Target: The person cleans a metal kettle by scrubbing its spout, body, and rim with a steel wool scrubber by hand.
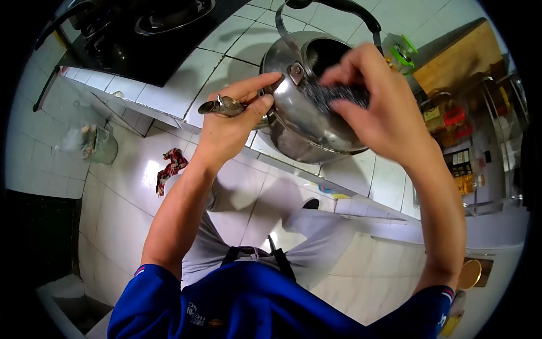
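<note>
A metal kettle with its top opening uncovered stands on the white tiled counter. Its dark carrying handle arches over the far side. My left hand grips the kettle near its spout, thumb and fingers pressed against the metal. My right hand is closed around a dark steel wool scrubber, which lies against the kettle's shoulder beside the opening. Motion blurs the fingers of that hand and the scrubber.
At the upper left is a black stove. A wooden cutting board leans at the right, near a rack with jars and bottles. A small bin and a patterned cloth are on the floor side.
</note>
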The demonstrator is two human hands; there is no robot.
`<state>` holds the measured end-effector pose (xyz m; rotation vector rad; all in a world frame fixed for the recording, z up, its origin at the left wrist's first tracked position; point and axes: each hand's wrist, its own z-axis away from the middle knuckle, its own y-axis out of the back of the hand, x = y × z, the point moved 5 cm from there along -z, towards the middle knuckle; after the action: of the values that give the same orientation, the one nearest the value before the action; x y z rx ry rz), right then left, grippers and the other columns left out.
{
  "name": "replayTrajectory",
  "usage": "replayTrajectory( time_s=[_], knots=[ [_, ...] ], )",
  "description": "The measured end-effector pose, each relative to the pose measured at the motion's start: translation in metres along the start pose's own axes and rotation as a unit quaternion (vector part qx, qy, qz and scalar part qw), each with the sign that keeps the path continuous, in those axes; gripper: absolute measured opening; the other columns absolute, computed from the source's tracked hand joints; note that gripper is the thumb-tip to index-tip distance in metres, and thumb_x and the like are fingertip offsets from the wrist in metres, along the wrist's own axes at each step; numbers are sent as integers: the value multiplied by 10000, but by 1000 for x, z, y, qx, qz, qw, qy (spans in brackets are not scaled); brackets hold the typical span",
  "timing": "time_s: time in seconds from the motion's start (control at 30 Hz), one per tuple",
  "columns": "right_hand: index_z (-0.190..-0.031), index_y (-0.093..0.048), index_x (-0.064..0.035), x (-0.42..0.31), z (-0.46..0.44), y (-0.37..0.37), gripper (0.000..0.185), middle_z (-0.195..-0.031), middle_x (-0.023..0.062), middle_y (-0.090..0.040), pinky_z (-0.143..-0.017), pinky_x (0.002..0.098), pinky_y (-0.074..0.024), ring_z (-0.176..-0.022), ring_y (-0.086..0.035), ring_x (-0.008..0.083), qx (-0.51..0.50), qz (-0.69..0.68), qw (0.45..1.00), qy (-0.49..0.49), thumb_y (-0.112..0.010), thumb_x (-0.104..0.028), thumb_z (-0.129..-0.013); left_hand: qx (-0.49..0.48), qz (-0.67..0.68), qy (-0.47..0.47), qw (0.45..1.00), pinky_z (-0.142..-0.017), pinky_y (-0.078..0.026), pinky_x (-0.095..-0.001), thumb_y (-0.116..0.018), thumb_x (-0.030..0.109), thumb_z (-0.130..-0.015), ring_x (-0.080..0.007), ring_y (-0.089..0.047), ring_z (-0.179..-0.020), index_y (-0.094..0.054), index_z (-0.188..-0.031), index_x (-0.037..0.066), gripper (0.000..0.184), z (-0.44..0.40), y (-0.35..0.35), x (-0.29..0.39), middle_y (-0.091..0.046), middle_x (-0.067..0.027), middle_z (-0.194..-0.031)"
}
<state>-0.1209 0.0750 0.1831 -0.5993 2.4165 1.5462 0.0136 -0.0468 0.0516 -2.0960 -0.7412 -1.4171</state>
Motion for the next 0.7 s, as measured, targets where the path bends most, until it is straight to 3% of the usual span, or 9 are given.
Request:
replayTrajectory(
  time_s=[0.07,0.1,0.13,0.2,0.4,0.47,0.6,0.67,0.7],
  knots=[
    [-1029,-486,-41,6,-23,-8,347,-870,152,-639,-661,413,-470,-738,-612,363,27,28,999,23,-700,0,-758,18,2,3,1000,-655,-431,-218,-622,20,-925,-42,-505,-731,-663,-1239,16,317,-2,-1,-7,-658,14,-842],
    [-974,-433,-50,12,-34,-13,371,-958,116,-674,-870,331,-518,-972,-690,248,10,19,1000,-12,-711,46,-747,15,2,3,1000,-655,-431,-218,-622,20,-925,-42,-505,-731,-663,-1239,16,317,-2,-3,-6,-658,14,-842],
    [-974,-433,-50,10,-31,-10,371,-958,116,-674,-870,331,-518,-972,-690,248,12,18,1000,-12,-711,46,-747,15,14,-3,1000,-659,-434,-219,-621,20,-925,-42,-510,-738,-662,-1241,19,318,-3,-3,-4,-668,8,-857],
    [-1025,-482,-33,5,-17,-5,370,-891,152,-651,-709,418,-489,-796,-639,369,1,-7,1000,-9,-713,14,-740,22,29,-5,999,-664,-437,-221,-621,20,-925,-43,-515,-745,-662,-1242,22,320,-1,3,-1,-678,1,-873],
    [-1025,-476,-38,6,-24,-7,386,-922,144,-666,-792,394,-511,-882,-665,368,1,33,999,6,-708,51,-728,3,28,4,1000,-665,-439,-218,-622,19,-925,-44,-516,-735,-659,-1249,21,327,-4,-3,1,-661,12,-846],
    [-999,-441,-30,8,-40,-16,388,-940,126,-658,-863,332,-512,-962,-682,237,14,-25,999,-24,-709,58,-733,8,14,14,1000,-657,-430,-215,-619,16,-924,-45,-503,-719,-663,-1243,22,323,-4,3,1,-628,25,-800],
    [-985,-433,-31,1,-6,0,375,-943,127,-660,-868,329,-505,-943,-679,238,-22,4,1000,-15,-699,57,-736,-35,-1,16,999,-680,-444,-211,-621,28,-929,-53,-525,-735,-651,-1254,12,326,-2,-2,4,-640,14,-818],
    [-1014,-475,-31,1,1,3,363,-926,150,-666,-778,393,-508,-880,-658,367,-11,-32,999,-2,-705,33,-741,-30,12,4,999,-725,-465,-219,-620,28,-930,-67,-559,-780,-646,-1258,11,330,-3,-3,6,-686,-19,-903],
    [-1011,-472,-21,1,-7,1,345,-913,156,-653,-761,407,-501,-868,-650,371,8,-12,1000,24,-694,24,-751,-36,25,12,999,-744,-471,-224,-618,25,-930,-73,-569,-799,-647,-1257,13,329,-3,-4,5,-696,-33,-939]
  ],
)
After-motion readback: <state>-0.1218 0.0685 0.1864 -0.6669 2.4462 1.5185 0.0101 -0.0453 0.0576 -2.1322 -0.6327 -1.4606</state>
